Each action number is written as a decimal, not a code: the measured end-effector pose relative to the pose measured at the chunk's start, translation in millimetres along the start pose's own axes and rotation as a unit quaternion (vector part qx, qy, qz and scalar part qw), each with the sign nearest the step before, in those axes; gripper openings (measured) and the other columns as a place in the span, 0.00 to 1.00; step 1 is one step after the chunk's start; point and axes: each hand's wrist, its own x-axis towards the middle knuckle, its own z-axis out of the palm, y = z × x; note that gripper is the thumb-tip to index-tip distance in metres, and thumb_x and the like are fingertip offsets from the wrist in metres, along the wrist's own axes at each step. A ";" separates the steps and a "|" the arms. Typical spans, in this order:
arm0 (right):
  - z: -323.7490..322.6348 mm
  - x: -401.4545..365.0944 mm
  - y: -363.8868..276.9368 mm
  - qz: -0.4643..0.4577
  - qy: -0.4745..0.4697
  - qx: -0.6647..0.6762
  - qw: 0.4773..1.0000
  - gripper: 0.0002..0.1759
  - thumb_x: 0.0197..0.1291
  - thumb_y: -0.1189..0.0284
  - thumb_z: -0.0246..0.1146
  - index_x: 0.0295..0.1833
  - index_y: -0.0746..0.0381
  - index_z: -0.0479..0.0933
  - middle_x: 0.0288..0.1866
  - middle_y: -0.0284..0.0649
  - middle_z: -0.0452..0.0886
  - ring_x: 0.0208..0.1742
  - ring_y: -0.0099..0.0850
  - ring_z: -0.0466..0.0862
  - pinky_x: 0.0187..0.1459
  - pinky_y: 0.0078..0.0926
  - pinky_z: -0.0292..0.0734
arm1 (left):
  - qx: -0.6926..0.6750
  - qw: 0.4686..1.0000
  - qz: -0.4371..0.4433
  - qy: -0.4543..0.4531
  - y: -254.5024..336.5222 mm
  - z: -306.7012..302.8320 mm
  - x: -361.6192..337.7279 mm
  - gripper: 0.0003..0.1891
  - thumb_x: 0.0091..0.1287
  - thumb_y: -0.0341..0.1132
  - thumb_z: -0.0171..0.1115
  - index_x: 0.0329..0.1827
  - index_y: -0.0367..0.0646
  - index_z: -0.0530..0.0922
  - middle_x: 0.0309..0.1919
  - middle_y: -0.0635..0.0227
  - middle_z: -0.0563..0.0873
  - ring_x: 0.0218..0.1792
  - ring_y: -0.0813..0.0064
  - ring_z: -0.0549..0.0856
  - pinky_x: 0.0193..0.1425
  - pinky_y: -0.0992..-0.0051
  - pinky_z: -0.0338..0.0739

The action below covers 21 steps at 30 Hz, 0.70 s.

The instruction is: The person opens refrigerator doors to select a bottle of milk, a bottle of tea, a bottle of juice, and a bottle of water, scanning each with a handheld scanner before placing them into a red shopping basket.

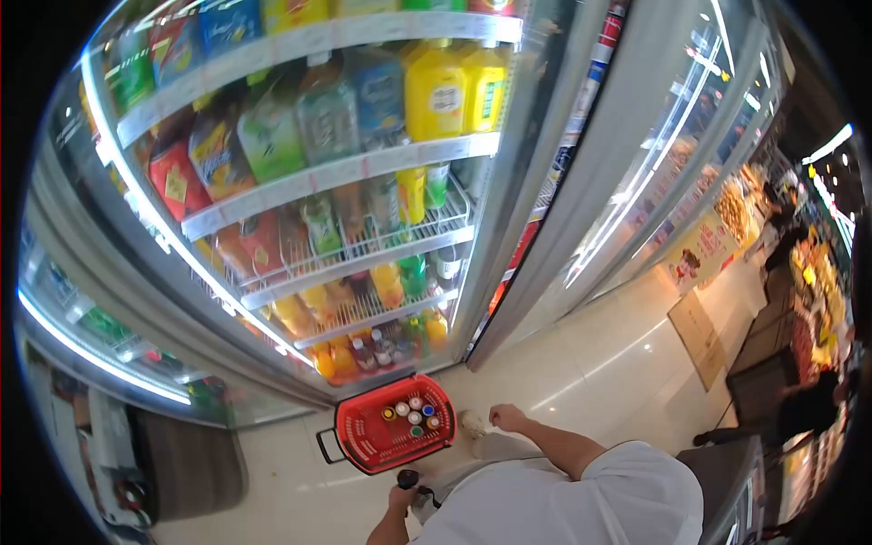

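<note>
My left hand (401, 496) is low in the view, its fingers closed around a black rounded object (408, 478) whose kind I cannot make out. A thin dark strap or cord hangs beside it. My right hand (507, 417) is out in front of my body with its fingers curled in, and nothing shows in it. Between my hands and the cooler, a red shopping basket (359, 457) stands on the floor, tilted in the view. Several bottles (415, 418) are upright in it, their white, yellow, blue and green caps facing up. Its black handle (329, 446) sticks out to the left.
A lit drinks cooler (372, 168) rises ahead, with shelves of bottles behind glass. More glass cooler doors (627, 163) run to the right. A brown cardboard sheet (697, 341) lies on the shiny floor. At far right, a person in black (808, 409) is near produce displays.
</note>
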 end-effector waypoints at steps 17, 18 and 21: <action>-378.7 -18.4 -111.5 -0.276 0.508 0.330 0.746 0.13 0.64 0.75 0.66 0.52 0.66 0.77 0.41 0.36 0.82 0.42 0.24 0.81 0.47 0.24 0.76 | -0.080 0.981 0.170 0.056 112.5 72.4 -6.2 0.20 0.58 0.44 0.70 0.46 0.38 0.86 0.38 0.48 0.90 0.44 0.51 0.90 0.47 0.57 0.80; -381.8 -21.5 -116.5 -0.289 0.453 0.325 0.779 0.13 0.63 0.75 0.66 0.52 0.67 0.78 0.41 0.37 0.83 0.44 0.24 0.82 0.47 0.23 0.76 | -0.046 0.980 0.176 0.085 113.6 81.0 2.5 0.18 0.59 0.41 0.67 0.45 0.36 0.86 0.37 0.45 0.89 0.45 0.47 0.89 0.46 0.56 0.79; -367.8 2.8 -115.5 -0.301 0.498 0.335 0.742 0.12 0.62 0.75 0.68 0.49 0.67 0.77 0.37 0.36 0.80 0.41 0.24 0.80 0.45 0.23 0.75 | 0.038 0.958 0.233 0.160 123.3 95.4 8.6 0.18 0.61 0.41 0.64 0.45 0.35 0.85 0.37 0.40 0.87 0.45 0.40 0.87 0.46 0.54 0.79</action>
